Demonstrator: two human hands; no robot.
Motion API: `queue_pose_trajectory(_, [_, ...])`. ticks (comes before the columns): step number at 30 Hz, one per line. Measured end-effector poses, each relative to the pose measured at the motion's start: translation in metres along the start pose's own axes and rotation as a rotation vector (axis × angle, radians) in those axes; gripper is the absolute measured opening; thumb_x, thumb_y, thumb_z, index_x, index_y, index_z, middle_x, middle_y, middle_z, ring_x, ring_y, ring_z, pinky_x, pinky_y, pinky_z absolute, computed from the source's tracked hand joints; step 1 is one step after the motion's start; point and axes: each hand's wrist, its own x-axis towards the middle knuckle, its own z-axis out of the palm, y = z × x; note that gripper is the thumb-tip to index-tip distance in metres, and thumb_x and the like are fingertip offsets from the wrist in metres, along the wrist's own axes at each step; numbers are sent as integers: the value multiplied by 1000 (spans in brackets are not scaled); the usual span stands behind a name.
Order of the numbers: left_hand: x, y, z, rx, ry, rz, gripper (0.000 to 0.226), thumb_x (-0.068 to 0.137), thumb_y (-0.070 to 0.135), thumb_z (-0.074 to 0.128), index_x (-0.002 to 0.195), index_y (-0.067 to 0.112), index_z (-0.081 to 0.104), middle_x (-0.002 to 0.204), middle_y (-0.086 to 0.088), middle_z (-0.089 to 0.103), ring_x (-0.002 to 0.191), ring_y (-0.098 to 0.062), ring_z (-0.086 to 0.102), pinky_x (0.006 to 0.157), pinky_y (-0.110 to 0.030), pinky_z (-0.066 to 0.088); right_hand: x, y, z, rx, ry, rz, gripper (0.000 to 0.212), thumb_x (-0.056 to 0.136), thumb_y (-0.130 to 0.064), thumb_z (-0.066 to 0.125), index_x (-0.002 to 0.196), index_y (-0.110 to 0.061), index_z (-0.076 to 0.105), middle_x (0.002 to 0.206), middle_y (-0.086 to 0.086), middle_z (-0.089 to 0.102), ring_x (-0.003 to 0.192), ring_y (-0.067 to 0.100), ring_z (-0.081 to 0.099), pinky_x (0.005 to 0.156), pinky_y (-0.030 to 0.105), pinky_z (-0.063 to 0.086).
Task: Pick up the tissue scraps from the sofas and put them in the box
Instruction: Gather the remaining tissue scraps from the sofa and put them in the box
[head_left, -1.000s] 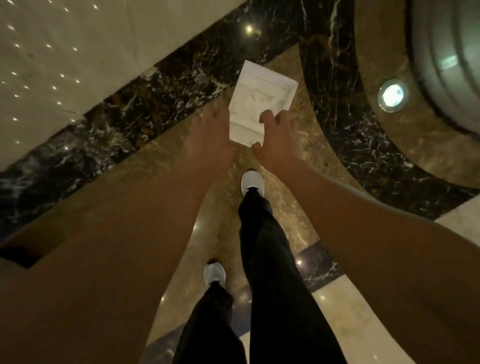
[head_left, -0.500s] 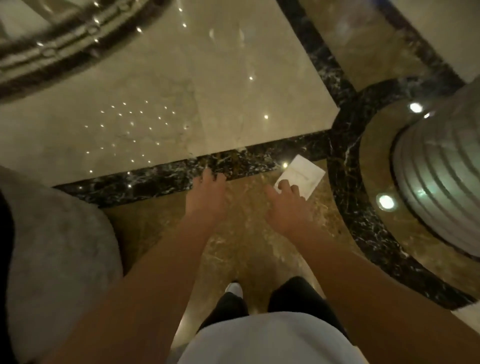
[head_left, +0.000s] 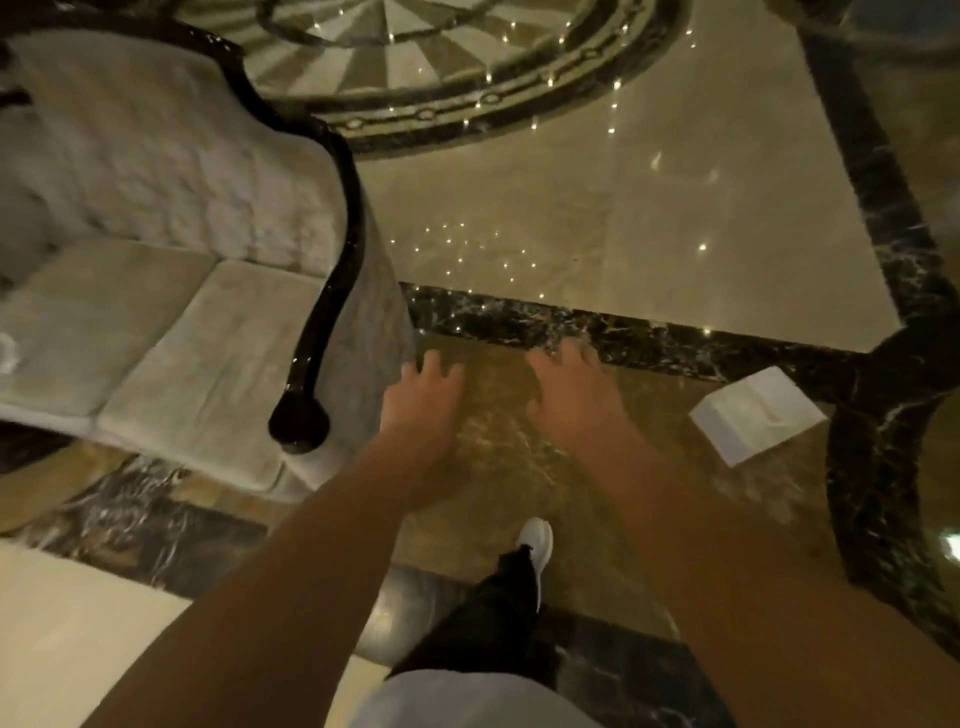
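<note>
A white box (head_left: 756, 413) sits on the marble floor at the right, apart from both hands. My left hand (head_left: 423, 397) hovers over the floor with fingers spread and nothing in it, just right of the sofa's arm. My right hand (head_left: 569, 392) is also open and empty, left of the box. A grey sofa (head_left: 171, 332) with a dark glossy wooden armrest (head_left: 311, 384) fills the left side. A small white tissue scrap (head_left: 6, 353) lies on its seat at the far left edge of the view.
Polished marble floor with dark veined borders (head_left: 623, 332) and a round inlaid medallion (head_left: 441, 67) at the top. My leg and white shoe (head_left: 537, 545) stand below the hands. Open floor lies between the sofa and the box.
My right hand has let go of the box, which now rests on the floor to the right. The view has swung left, bringing the sofa into sight.
</note>
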Motion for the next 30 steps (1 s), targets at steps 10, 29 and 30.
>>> queue_pose_trajectory(10, [-150,-127,2,-84,33,-337,58,73,19,69,124,23,41,124,-8,37,102,-30,44,72,-40,52,-51,-174,0,75,-31,-279,64,85,-30,59,138,-32,23,136,12,34,118,32,40,88,45,48])
queue_pose_trajectory(29, [-375,-574,15,-156,117,-937,49,76,30,67,118,25,43,122,-6,41,104,-30,45,68,-39,51,-44,-699,89,97,-119,-771,61,87,-28,54,141,-33,25,134,9,37,113,29,42,89,40,46])
queue_pose_trajectory(30, [-384,-597,15,-149,105,-948,53,74,29,69,119,25,42,123,-6,41,104,-30,45,68,-39,52,-42,-723,92,93,-112,-778,62,87,-28,55,141,-32,25,135,9,37,113,29,42,90,40,46])
